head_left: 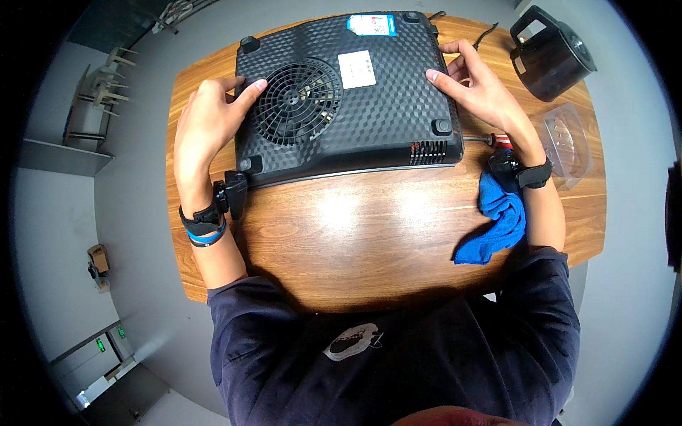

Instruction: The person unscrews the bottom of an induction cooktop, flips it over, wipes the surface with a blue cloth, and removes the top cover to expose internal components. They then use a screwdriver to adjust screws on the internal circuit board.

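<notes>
A black, pattern-textured flat appliance (391,106) lies on the wooden table with its underside up, showing a round fan grille (296,101), rubber feet, a side vent and two labels. My left hand (212,121) holds its left edge, thumb on the top face near the grille and other fingers over the side. My right hand (479,92) grips the right edge, thumb on the top, fingertips curled at the side. Beneath my right wrist a screwdriver (499,140) with a red and white handle lies beside the appliance. A blue cloth (490,234) lies near my right forearm.
The wooden table (341,241) has a black kettle (550,60) at the back right and a clear plastic container (567,142) at the right edge. A dark cord (483,35) lies behind the appliance. Stools (110,78) and wall panels stand beyond the table on the left.
</notes>
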Motion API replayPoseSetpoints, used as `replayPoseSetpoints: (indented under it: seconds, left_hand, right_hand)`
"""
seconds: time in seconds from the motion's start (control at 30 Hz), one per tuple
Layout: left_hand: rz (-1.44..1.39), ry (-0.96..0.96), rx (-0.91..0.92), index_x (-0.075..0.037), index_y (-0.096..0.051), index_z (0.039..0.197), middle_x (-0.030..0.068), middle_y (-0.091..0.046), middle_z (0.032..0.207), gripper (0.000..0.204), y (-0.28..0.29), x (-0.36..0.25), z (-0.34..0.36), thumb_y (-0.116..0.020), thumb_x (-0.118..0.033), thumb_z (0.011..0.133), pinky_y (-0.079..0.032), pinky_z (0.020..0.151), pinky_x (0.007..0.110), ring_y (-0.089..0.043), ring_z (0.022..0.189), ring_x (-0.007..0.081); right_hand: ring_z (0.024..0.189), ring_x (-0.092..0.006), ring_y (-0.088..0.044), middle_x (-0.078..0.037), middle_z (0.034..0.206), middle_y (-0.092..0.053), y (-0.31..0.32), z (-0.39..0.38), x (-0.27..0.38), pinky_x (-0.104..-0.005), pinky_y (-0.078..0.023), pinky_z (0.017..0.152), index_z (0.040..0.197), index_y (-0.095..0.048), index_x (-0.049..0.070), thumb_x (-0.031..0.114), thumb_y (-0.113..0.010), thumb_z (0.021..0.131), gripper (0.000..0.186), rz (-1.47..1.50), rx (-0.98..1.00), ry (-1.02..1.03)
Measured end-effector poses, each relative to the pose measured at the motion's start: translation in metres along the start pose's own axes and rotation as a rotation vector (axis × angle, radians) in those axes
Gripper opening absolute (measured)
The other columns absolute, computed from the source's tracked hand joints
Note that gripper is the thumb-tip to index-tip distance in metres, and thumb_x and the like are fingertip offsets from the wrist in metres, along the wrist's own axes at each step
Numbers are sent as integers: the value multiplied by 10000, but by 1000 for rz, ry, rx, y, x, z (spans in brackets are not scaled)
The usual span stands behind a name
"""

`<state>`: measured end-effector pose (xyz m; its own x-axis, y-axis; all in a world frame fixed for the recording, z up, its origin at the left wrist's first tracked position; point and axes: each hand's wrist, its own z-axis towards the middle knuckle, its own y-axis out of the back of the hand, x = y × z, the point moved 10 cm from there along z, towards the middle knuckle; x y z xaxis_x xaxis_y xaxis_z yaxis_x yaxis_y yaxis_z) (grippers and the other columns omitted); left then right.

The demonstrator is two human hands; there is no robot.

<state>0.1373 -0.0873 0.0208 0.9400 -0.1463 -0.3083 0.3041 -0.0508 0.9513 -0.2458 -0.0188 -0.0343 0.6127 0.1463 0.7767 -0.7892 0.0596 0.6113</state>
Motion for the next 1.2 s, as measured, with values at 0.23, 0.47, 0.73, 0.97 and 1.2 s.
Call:
replayPoseSetpoints:
  seconds: [0.23, 0.47, 0.73, 0.97, 1.2]
  left_hand:
    - [-9, 6, 22, 49, -763, 1361, 252, -833, 1036, 672, 4, 0, -2, -783, -532, 1023, -605, 872, 392, -816, 956, 252]
    - [-30, 3, 52, 92, -718, 1402, 277, -823, 1099, 738, 7, -3, -7, -798, -530, 1014, -612, 921, 408, -810, 1023, 272]
    - [-80, 7, 73, 95, -712, 1410, 265, -828, 1079, 718, 10, -4, -10, -808, -498, 1017, -614, 892, 398, -807, 993, 254]
    - [-112, 3, 7, 71, -756, 1350, 242, -830, 1015, 714, 17, 1, -14, -828, -536, 983, -617, 856, 402, -824, 949, 275]
    - [-133, -6, -17, 63, -723, 1413, 256, -831, 1041, 764, 20, 11, -15, -834, -551, 973, -619, 879, 402, -826, 974, 274]
  right_hand:
    - [854, -158, -641, -83, 916, -659, -3, -2, 1, -331, -537, 762, 1469, -503, -7, 542, -872, 958, 835, 13, 70, -16]
    - [874, -160, -637, -83, 930, -655, -4, 0, -3, -330, -531, 768, 1490, -489, -1, 546, -887, 942, 870, 57, 69, -10]
    - [879, -151, -623, -75, 939, -655, -6, -1, -2, -322, -525, 771, 1505, -479, 8, 504, -884, 962, 839, 97, 64, -8]
    - [887, -136, -622, -66, 936, -664, -6, -2, 5, -308, -521, 771, 1507, -480, 9, 465, -881, 977, 806, 131, 67, 6]
    - [887, -124, -612, -56, 943, -658, -2, 0, 11, -304, -532, 772, 1508, -500, 13, 442, -896, 969, 795, 108, 23, 44]
